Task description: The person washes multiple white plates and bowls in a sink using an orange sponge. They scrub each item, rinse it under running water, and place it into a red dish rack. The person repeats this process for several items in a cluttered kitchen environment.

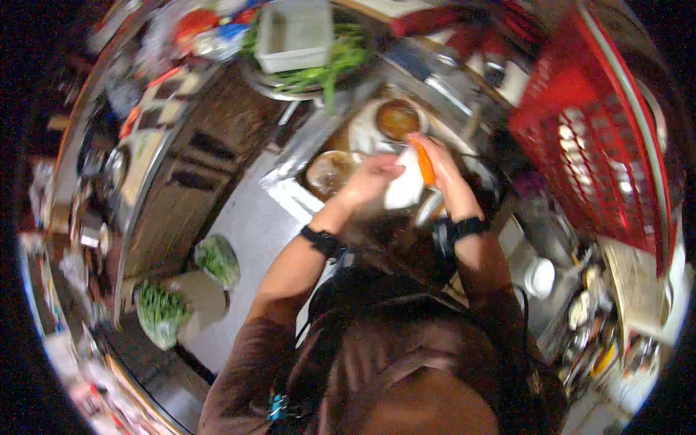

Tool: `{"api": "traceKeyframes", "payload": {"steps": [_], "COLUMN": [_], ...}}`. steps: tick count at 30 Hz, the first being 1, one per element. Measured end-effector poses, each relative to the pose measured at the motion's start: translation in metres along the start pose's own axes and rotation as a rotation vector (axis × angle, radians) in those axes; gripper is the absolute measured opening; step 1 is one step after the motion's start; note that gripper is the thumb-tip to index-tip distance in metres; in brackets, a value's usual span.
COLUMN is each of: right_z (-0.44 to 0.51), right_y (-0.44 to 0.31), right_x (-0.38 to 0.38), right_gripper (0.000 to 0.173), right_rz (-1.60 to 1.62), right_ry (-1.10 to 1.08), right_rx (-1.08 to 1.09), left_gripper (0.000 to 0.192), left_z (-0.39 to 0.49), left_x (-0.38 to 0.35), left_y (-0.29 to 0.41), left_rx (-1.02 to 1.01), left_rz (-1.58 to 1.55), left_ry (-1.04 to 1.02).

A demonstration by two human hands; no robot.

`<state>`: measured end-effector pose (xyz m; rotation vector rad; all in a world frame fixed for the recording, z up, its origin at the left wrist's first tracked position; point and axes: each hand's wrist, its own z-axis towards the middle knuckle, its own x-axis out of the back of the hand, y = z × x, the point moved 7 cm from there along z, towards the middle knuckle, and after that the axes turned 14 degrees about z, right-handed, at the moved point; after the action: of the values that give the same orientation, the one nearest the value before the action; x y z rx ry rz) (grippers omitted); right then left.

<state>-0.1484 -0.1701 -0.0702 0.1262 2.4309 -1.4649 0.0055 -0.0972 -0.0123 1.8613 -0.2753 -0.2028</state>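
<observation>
Both of my hands are near the upper middle of the blurred head view, over a metal-edged counter. My right hand (439,160) is closed around an orange object (423,162), whose kind the blur hides. A white sheet or cloth (404,182) hangs between the hands, beside the orange object. My left hand (374,176) reaches the sheet's left edge with its fingertips; whether it grips the sheet is unclear. Just beyond the hands sits a round container of brown liquid (398,118). Another round container (329,173), with pale, shiny contents, stands left of my left hand.
A white plastic tub (296,41) rests on leafy greens (348,60) at the top. A red plastic basket (590,141) stands at the right, above a round white container (540,277). Bagged greens (216,262) and bagged green vegetables (160,312) lie at the lower left.
</observation>
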Motion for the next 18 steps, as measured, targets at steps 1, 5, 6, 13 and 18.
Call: {"api": "traceKeyframes", "payload": {"steps": [1,5,6,13,18], "right_z": [-0.007,-0.05,-0.047,-0.106,-0.078], "right_y": [-0.003,-0.013,-0.009,-0.032,-0.045], "right_x": [-0.003,0.006,0.017,-0.06,-0.073], "right_gripper": [0.037,0.052,0.053,0.05,0.037], "right_rz": [0.357,0.439,0.351,-0.824,-0.82], "right_ry": [-0.103,0.149,0.223,0.323,0.072], "right_rx": [-0.118,0.019,0.217,0.919,0.537], "left_gripper": [0.028,0.015,0.022,0.009,0.019], "left_z": [-0.003,0.015,0.023,0.025,0.015], "left_x": [-0.002,0.005,0.001,-0.019,-0.028], "left_y": [0.006,-0.026,-0.037,-0.046,-0.029], "left_rx": [0.012,0.098,0.054,0.153,0.192], "left_rz": [-0.102,-0.788,-0.955,-0.932,-0.581], "left_ry": [0.023,0.17,0.176,0.257,0.264]}}
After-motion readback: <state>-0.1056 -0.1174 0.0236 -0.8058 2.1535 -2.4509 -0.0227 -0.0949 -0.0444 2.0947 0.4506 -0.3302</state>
